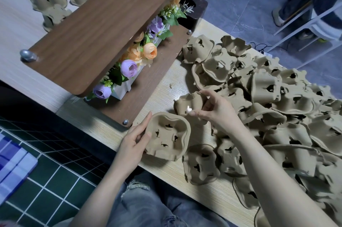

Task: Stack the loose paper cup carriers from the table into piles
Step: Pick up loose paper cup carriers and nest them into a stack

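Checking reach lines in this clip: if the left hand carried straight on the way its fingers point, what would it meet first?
The left hand, holding a carrier, points up and right. Beyond that carrier, it would probably first meet the carrier pinched by the right hand, though depth is unclear.

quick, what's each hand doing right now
Left hand: holding a carrier.
Right hand: pinching a second carrier.

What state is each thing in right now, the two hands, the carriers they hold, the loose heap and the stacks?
Left hand: grips a carrier by its rim.
Left carrier: held, cavity facing up.
Right hand: fingers pinch a second carrier.
Second carrier: lifted, tilted.
Loose heap: unstacked, jumbled on the table.
Stacked piles: upright behind the wooden shelf.
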Available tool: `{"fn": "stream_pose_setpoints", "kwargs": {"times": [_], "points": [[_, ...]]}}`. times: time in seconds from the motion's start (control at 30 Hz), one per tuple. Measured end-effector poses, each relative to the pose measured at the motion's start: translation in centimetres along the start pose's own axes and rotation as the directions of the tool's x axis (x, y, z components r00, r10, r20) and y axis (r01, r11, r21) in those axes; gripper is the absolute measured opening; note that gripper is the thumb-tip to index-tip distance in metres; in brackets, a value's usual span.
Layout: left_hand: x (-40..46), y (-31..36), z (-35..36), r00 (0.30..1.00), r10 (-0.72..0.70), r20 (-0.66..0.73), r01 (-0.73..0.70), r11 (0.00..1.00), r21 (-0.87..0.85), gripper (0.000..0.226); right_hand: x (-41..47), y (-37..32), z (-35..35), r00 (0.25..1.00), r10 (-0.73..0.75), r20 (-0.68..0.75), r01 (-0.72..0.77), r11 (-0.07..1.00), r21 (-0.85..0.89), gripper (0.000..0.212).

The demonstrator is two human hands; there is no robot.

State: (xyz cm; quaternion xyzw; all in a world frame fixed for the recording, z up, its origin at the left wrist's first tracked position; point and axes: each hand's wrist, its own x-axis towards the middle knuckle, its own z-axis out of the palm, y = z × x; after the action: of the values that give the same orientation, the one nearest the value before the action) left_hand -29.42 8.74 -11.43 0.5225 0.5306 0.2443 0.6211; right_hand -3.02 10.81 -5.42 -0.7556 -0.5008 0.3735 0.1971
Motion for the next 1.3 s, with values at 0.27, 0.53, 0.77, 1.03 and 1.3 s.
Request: {"fn": "stream_pose_setpoints", "kwargs": {"times": [0.27,0.53,0.77,1.03,1.3], "points": [[-0.1,0.5,0.6,0.998,0.019,-0.066,-0.020,1.000,-0.011,0.050,-1.5,0.1,-0.2,0.992,0.005,-0.126,0.008,0.995,0.103,0.037],[0.4,2.5,1.5,0.996,0.034,-0.085,-0.035,0.999,-0.009,0.051,-3.7,-0.3,-0.4,0.958,-0.069,-0.277,0.153,0.942,0.297,0.022],[1.1,2.6,1.7,1.000,0.019,-0.024,-0.019,1.000,0.024,0.054,-6.1,-0.5,0.2,0.917,-0.181,-0.355,0.308,0.886,0.346,0.031],[1.3,2.3,1.4,0.999,-0.033,-0.028,0.032,0.999,-0.008,0.040,-7.7,0.8,3.2,0.890,-0.353,-0.287,0.402,0.906,0.131,0.009],[1.2,2.2,1.2,1.000,-0.027,0.008,0.027,1.000,-0.015,0.038,-8.2,2.2,3.9,0.907,-0.363,-0.212,0.367,0.930,-0.021,0.034]]}}
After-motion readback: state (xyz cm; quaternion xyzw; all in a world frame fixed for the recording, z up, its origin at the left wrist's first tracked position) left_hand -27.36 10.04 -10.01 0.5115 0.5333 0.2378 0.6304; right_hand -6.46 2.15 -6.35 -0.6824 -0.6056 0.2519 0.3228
